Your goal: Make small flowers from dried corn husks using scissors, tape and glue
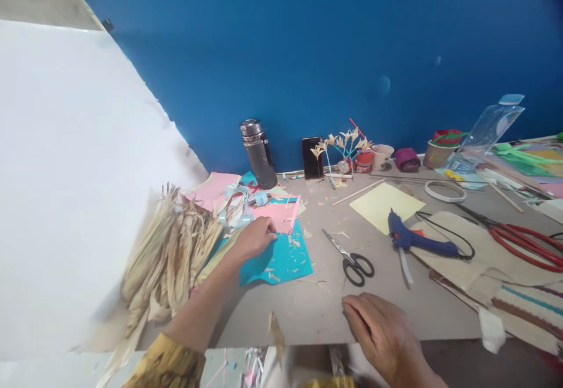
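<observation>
My left hand (256,239) reaches over the pink paper (278,215) and the blue paper (288,259). Its fingers are pinched together, and I cannot make out what is between them. Small dry husk scraps lie on the blue sheet. My right hand (382,332) rests at the table's front edge with its fingers curled in; nothing shows in them. Just beyond it lie scissors (350,260) with black handles, blades slightly apart. A bundle of dried corn husks (169,259) sits left of my left forearm. A pale blue ribbon (237,206) curls behind my left hand.
A dark thermos (259,156), a phone (312,157) and husk flowers (347,145) stand along the blue wall. To the right are yellow paper (387,206), a blue glue gun (413,238), red-handled cutters (523,244) and a tilted plastic bottle (488,133).
</observation>
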Action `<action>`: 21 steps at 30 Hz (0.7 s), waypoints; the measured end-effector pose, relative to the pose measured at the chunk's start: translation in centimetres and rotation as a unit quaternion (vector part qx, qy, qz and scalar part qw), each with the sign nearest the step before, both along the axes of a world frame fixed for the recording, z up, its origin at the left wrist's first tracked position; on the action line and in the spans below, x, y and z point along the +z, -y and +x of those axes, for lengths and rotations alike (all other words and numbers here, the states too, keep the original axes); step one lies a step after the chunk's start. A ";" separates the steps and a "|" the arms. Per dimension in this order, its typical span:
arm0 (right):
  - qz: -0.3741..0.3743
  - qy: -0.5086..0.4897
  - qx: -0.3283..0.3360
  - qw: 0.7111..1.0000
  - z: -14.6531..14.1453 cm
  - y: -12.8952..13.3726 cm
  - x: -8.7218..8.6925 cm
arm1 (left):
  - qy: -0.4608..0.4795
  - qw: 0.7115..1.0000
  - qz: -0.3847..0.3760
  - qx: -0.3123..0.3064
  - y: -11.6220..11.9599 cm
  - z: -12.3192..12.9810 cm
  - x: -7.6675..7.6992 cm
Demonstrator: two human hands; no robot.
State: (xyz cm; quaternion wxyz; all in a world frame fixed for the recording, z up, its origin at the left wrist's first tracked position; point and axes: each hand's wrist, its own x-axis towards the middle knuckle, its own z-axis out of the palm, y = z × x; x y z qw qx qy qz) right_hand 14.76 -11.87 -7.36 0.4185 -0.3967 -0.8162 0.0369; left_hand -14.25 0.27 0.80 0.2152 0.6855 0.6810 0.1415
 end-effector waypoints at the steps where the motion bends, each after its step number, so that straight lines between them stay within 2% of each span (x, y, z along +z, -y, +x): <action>1: 0.000 0.001 -0.002 1.000 0.0 0.0 0.2 | 0.002 1.000 -0.010 -0.002 -0.1 0.0 -0.2; 4: -0.002 0.001 -0.006 1.000 -0.2 0.1 0.4 | 0.023 1.000 -0.004 0.006 -0.2 0.1 -0.6; 7: 0.004 -0.003 -0.010 1.000 -0.2 0.2 0.1 | 0.060 0.998 0.015 0.023 -0.1 0.2 0.0; 9: -0.003 -0.009 -0.009 1.000 -0.1 0.2 -0.1 | 0.180 0.983 0.012 0.035 -0.1 0.5 1.1; 10: -0.019 -0.016 -0.003 1.000 0.0 0.2 0.0 | 0.275 0.961 0.002 0.039 0.0 0.7 1.7; 12: -0.079 -0.050 0.011 0.996 -0.1 0.1 0.5 | 0.474 0.879 -0.027 0.041 0.2 1.5 3.0; 13: -0.119 -0.076 0.017 0.990 -0.2 -0.1 1.0 | 0.546 0.836 -0.042 0.038 0.4 2.0 3.5; 14: -0.160 -0.108 0.019 0.981 -0.5 -0.4 1.8 | 0.588 0.806 -0.055 0.032 0.6 2.7 3.9; 15: -0.199 -0.141 0.017 0.970 -0.8 -0.8 2.6 | 0.611 0.788 -0.066 0.025 0.8 3.5 4.2; 17: -0.253 -0.204 0.014 0.946 -1.8 -2.0 4.6 | 0.629 0.773 -0.086 0.008 1.1 5.0 4.5; 21: -0.353 -0.276 0.038 0.893 -4.1 -5.1 8.0 | 0.635 0.768 -0.084 -0.018 1.3 7.2 4.7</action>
